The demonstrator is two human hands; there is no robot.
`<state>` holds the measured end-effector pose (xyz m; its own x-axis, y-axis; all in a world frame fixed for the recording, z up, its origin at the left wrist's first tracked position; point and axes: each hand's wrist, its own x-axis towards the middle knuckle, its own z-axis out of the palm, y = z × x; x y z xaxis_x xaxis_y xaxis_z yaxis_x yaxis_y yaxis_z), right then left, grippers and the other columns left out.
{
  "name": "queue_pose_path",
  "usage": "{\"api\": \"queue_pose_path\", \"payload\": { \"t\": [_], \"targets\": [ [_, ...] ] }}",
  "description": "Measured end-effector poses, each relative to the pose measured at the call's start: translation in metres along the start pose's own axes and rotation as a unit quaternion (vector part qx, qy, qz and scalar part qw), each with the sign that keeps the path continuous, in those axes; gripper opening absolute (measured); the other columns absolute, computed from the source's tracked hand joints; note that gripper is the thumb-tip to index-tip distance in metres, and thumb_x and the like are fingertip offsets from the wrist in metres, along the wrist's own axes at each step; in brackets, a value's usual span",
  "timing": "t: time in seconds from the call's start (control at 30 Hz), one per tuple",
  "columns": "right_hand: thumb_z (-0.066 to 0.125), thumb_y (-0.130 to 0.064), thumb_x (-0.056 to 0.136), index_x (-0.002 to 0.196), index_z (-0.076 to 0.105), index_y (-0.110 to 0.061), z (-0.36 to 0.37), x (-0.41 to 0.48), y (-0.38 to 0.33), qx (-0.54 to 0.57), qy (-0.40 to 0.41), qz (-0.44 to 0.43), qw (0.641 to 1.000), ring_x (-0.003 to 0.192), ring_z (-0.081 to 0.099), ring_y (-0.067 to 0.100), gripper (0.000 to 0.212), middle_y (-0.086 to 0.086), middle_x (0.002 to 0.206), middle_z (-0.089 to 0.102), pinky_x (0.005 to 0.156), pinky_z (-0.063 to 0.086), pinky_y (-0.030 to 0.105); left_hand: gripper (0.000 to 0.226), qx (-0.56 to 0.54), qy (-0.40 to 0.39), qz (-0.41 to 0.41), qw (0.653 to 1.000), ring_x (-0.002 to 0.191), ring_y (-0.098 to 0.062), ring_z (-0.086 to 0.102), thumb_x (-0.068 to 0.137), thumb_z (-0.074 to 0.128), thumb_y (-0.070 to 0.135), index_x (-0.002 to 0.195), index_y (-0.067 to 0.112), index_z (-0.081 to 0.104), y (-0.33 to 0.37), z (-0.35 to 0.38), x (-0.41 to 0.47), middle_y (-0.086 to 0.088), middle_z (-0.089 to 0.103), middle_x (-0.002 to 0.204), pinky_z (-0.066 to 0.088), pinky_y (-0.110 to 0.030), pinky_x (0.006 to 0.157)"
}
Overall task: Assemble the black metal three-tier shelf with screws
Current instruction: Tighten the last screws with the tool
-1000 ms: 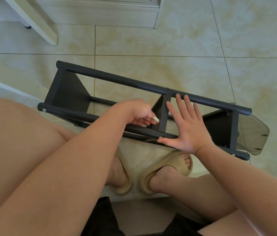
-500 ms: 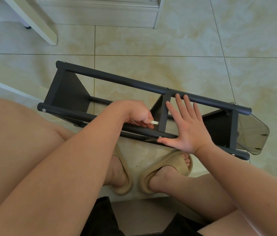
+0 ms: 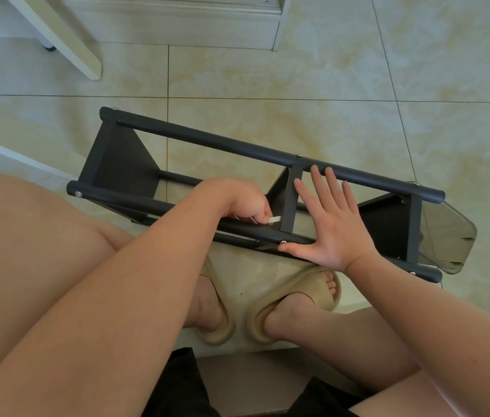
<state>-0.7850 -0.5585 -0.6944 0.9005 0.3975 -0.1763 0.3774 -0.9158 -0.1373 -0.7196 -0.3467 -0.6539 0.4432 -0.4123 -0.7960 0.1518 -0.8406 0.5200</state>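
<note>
Black shelf point(image 3: 207, 139) on its side; right hand point(image 3: 328, 224), spread flat, steadies it so left hand point(image 3: 237, 200), pinching a small wrench point(image 3: 274, 219), can tighten.

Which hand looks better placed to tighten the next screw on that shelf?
Left. The left hand pinches a small metal tool beside the middle crossbar; the right hand lies flat, steadying the near pole.

open bay between rails point(image 3: 222, 142), crossbar point(image 3: 292, 203) blocking middle
</note>
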Motion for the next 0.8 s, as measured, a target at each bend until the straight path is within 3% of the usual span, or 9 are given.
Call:
{"api": "queue_pose_path", "payload": {
  "t": [0.13, 0.3, 0.4, 0.5, 0.63, 0.8],
  "targets": [
    [0.029, -0.097, 0.076, 0.164, 0.008, -0.025, -0.001, 0.001, 0.002, 0.0, -0.001, 0.001, 1.0, 0.157, -0.012, 0.031, 0.116, 0.008, 0.171, -0.005, 0.126, 0.0, 0.055, 0.022, -0.04, 0.037, -0.002, 0.999, 0.098, -0.021, 0.065, 0.096, 0.058, 0.009, 0.114, 0.006, 0.071, -0.005, -0.007, 0.001, -0.016, 0.07, 0.113, 0.052, -0.032, 0.091],
    [0.027, -0.099, 0.075, 0.164, 0.009, -0.026, -0.001, 0.002, 0.002, 0.002, -0.002, 0.003, 1.0, 0.157, -0.011, 0.031, 0.116, 0.007, 0.171, -0.003, 0.126, 0.001, 0.055, 0.028, -0.08, 0.089, 0.033, 0.992, 0.098, -0.017, 0.065, 0.094, 0.06, 0.004, 0.121, 0.006, 0.069, -0.003, -0.008, 0.003, -0.01, 0.071, 0.109, 0.056, -0.031, 0.091],
    [0.028, -0.098, 0.075, 0.164, 0.008, -0.025, -0.002, 0.002, 0.002, 0.001, -0.004, 0.002, 1.0, 0.157, -0.011, 0.031, 0.117, 0.008, 0.171, -0.004, 0.126, 0.0, 0.054, 0.022, -0.116, 0.118, 0.034, 0.986, 0.1, -0.021, 0.064, 0.093, 0.058, 0.006, 0.108, 0.014, 0.072, -0.004, -0.003, 0.008, -0.007, 0.068, 0.1, 0.056, -0.033, 0.089],
    [0.028, -0.098, 0.075, 0.164, 0.008, -0.025, -0.002, 0.002, 0.003, -0.001, -0.005, 0.002, 1.0, 0.157, -0.011, 0.032, 0.116, 0.008, 0.171, -0.004, 0.126, 0.0, 0.054, 0.017, -0.21, 0.125, 0.03, 0.969, 0.095, -0.014, 0.061, 0.097, 0.057, 0.013, 0.09, 0.024, 0.067, -0.006, 0.002, 0.013, 0.001, 0.064, 0.09, 0.054, -0.031, 0.087],
    [0.029, -0.097, 0.076, 0.164, 0.009, -0.025, -0.001, 0.002, 0.003, 0.002, -0.002, 0.0, 1.0, 0.157, -0.01, 0.032, 0.116, 0.008, 0.171, -0.003, 0.126, 0.0, 0.054, 0.018, -0.321, 0.127, 0.022, 0.938, 0.103, -0.011, 0.066, 0.1, 0.057, 0.023, 0.115, 0.015, 0.065, -0.007, 0.008, 0.02, 0.001, 0.07, 0.105, 0.053, -0.035, 0.095],
    [0.029, -0.097, 0.076, 0.164, 0.009, -0.025, -0.001, 0.002, 0.002, 0.001, -0.001, -0.001, 1.0, 0.157, -0.01, 0.032, 0.116, 0.008, 0.171, -0.003, 0.126, 0.0, 0.054, 0.025, -0.368, 0.184, 0.01, 0.911, 0.09, -0.011, 0.07, 0.098, 0.062, 0.026, 0.117, 0.012, 0.065, -0.005, 0.012, 0.025, 0.002, 0.072, 0.089, 0.055, -0.031, 0.088]
  ]
}}
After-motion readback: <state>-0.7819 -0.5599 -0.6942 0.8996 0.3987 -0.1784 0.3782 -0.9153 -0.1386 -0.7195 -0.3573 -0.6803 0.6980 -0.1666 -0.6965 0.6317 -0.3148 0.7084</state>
